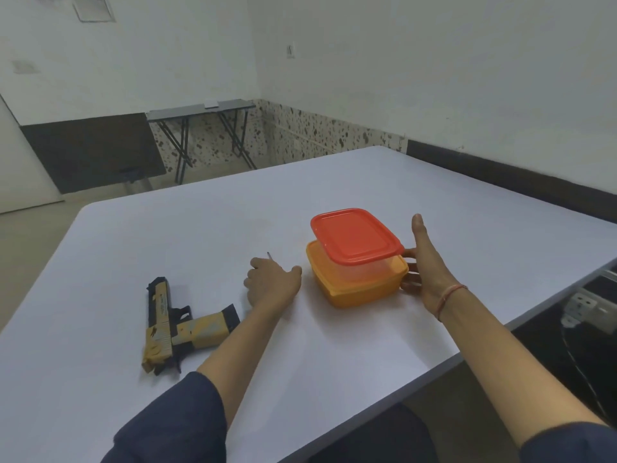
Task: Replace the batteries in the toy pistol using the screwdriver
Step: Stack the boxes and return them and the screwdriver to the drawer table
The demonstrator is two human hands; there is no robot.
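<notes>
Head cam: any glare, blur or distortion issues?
Head view: soft, even light, no glare on the white table; only faint shadow beneath the orange container; wide-angle bowing of the table edges; overall softness, the screwdriver tip beyond the left hand barely resolves.

I sit at a white surface point(200, 228) in a plain, evenly lit room. White walls point(434, 61) meet at a corner, with a dark band point(500, 168) along their base. A black-legged folding table point(200, 108) stands on the speckled floor point(207, 155).
</notes>
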